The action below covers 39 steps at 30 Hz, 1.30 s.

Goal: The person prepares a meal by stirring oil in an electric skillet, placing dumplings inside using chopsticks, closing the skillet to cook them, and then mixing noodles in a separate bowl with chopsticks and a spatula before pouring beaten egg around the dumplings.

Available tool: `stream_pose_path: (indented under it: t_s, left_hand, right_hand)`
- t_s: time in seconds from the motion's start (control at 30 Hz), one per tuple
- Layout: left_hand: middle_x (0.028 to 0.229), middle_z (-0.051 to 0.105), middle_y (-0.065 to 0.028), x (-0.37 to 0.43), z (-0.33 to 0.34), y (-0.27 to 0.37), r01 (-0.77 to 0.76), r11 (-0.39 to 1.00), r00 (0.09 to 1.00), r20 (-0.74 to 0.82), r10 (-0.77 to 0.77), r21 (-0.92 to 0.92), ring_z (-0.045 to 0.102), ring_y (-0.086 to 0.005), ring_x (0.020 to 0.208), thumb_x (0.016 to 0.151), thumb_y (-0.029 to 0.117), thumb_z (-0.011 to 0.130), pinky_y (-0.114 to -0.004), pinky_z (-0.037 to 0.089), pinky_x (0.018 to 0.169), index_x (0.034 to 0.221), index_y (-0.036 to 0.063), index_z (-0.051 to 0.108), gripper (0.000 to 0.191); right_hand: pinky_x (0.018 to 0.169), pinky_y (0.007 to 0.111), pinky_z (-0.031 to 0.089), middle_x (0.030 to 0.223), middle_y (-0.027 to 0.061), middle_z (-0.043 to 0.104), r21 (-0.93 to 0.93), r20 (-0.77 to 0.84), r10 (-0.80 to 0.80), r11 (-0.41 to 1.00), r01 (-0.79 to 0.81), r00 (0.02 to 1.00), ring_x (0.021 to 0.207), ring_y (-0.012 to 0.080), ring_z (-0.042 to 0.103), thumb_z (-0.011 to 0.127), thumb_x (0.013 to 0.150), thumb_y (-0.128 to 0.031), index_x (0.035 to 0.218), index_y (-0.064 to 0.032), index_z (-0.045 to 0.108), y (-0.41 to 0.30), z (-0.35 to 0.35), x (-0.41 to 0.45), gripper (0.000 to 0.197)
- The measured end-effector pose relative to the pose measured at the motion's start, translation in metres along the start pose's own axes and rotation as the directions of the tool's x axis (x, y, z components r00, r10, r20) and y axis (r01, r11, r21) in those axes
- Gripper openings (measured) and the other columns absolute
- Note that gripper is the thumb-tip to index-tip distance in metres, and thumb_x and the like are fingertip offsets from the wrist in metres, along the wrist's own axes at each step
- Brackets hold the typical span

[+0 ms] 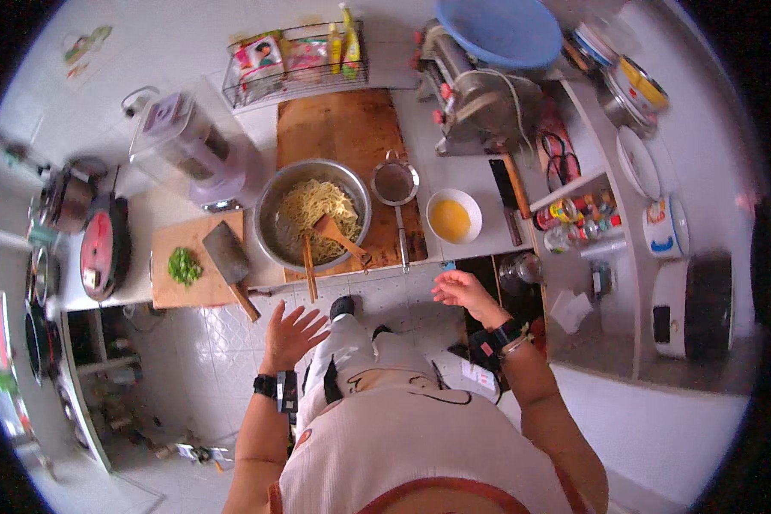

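My left hand, palm up with its fingers spread, holds nothing below the counter's front edge. My right hand is raised with bent fingers, near the bowl of beaten egg, and nothing shows in it. A steel basin of noodles stands partly on a big wooden board, with a wooden spatula and chopsticks resting in it. A fine-mesh strainer lies to its right. At the left, chopped greens and a cleaver lie on a smaller cutting board.
A lidded countertop appliance and a red electric pan stand left. At the back are a wire rack of packets and a metal machine beneath a blue basin. Another cleaver lies right, beside shelves holding bottles.
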<state>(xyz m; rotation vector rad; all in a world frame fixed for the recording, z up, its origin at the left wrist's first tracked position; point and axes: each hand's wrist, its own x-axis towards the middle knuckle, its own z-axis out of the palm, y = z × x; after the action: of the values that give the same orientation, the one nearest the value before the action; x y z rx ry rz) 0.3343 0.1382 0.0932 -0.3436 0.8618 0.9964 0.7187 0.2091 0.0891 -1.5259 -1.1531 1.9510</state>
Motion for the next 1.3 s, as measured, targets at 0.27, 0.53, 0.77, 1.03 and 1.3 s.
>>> stream_pose_path:
  t_s: [0.27, 0.53, 0.77, 1.03, 1.3]
  left_hand:
    - [0.117, 0.046, -0.0169, -0.087, -0.101, -0.054, -0.285, 0.953, 0.933, -0.256, 0.252, -0.101, 0.046, -0.0354, 0.112, 0.086, 0.024, 0.050, -0.055, 0.038, 0.094, 0.103, 0.0056, 0.046, 0.026]
    - [0.115, 0.046, -0.0147, -0.123, -0.149, -0.066, -0.482, 0.852, 0.849, -0.350, 0.396, -0.203, 0.048, -0.0311, 0.110, 0.086, 0.022, 0.050, -0.053, 0.039, 0.093, 0.106, 0.0065, 0.047, 0.026]
    - [0.112, 0.050, -0.0133, -0.153, -0.209, -0.053, -0.484, 0.847, 0.869, -0.233, 0.436, -0.221, 0.048, -0.0292, 0.109, 0.084, 0.025, 0.055, -0.051, 0.036, 0.095, 0.100, 0.0072, 0.053, 0.024]
    - [0.111, 0.052, -0.0129, -0.159, -0.235, -0.031, -0.577, 0.789, 0.807, -0.296, 0.511, -0.212, 0.049, -0.0288, 0.110, 0.086, 0.026, 0.052, -0.047, 0.037, 0.096, 0.104, 0.0075, 0.052, 0.026]
    - [0.109, 0.055, -0.0162, -0.149, -0.166, -0.053, -0.551, 0.830, 0.818, -0.260, 0.514, -0.092, 0.053, -0.0294, 0.104, 0.086, 0.024, 0.052, -0.043, 0.043, 0.092, 0.107, 0.0038, 0.053, 0.029]
  right_hand:
    - [0.069, 0.032, 0.047, 0.088, 0.0117, 0.062, 0.426, -0.129, 0.147, 0.901, -0.079, 0.981, 0.083, 0.0219, 0.061, 0.053, 0.085, -0.013, 0.101, -0.0089, 0.051, 0.076, -0.020, 0.067, 0.017]
    - [0.058, 0.030, 0.049, 0.082, 0.0098, 0.062, -0.148, 0.171, 0.316, 0.945, -0.293, 0.933, 0.070, 0.0215, 0.062, 0.055, 0.085, -0.017, 0.098, -0.0078, 0.052, 0.092, 0.050, 0.078, 0.016]
    - [0.076, 0.035, 0.051, 0.089, 0.0141, 0.059, 0.889, -0.054, 0.237, 0.454, -0.062, 0.970, 0.084, 0.0261, 0.058, 0.057, 0.084, -0.024, 0.096, 0.0050, 0.051, 0.104, -0.013, 0.118, 0.032]
    - [0.089, 0.039, 0.043, 0.119, 0.0175, 0.047, 0.983, -0.150, 0.264, 0.141, 0.116, 0.953, 0.105, 0.0285, 0.049, 0.072, 0.070, -0.047, 0.119, 0.0083, 0.036, 0.071, -0.049, 0.126, 0.082]
    - [0.092, 0.043, 0.043, 0.123, 0.0169, 0.046, 0.967, -0.168, 0.021, 0.198, 0.161, 0.986, 0.117, 0.0312, 0.044, 0.057, 0.086, -0.035, 0.124, 0.0008, 0.038, 0.085, -0.062, 0.147, 0.056]
